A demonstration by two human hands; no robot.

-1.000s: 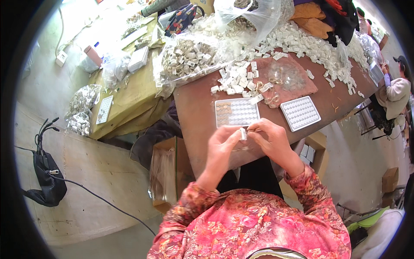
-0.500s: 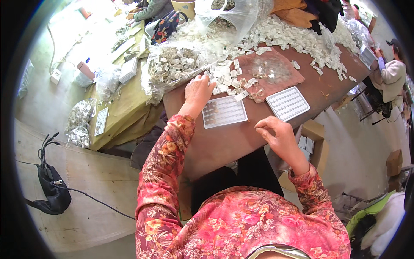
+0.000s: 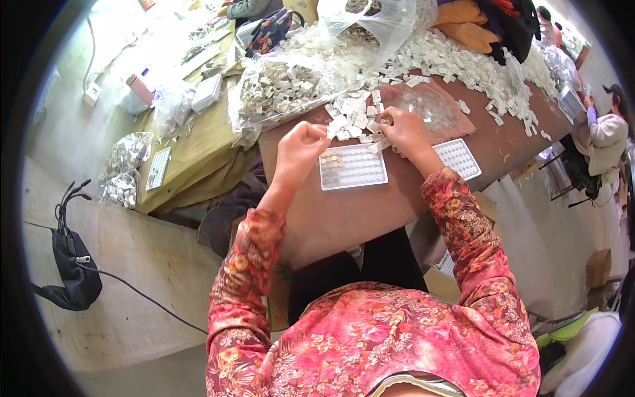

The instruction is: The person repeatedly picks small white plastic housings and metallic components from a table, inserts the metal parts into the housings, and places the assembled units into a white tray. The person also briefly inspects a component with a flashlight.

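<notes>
My left hand (image 3: 299, 151) is closed, thumb and fingers pinched, above the left edge of a white tray (image 3: 360, 180) with rows of small hollows. Whatever its fingertips hold is too small to name. A few small tan pieces (image 3: 332, 159) sit in the tray's left part. My right hand (image 3: 406, 134) is also pinched, at the right side of a small heap of white plastic pieces (image 3: 350, 119); its fingertips hide what they grip. A second white tray (image 3: 458, 157) lies partly behind my right wrist. Under and beyond that hand spreads a pink cloth (image 3: 456, 124).
A clear bag (image 3: 274, 92) full of small parts lies at the table's left. Many white pieces (image 3: 456, 63) cover the far side, around a tied plastic bag (image 3: 370, 30). A lower green-covered table (image 3: 198, 145) stands left. Another person (image 3: 608, 132) sits at far right.
My right hand has moved up and left, from the front of the second tray to the heap. The left hand has drawn back slightly and its fingers are now curled in a pinch.
</notes>
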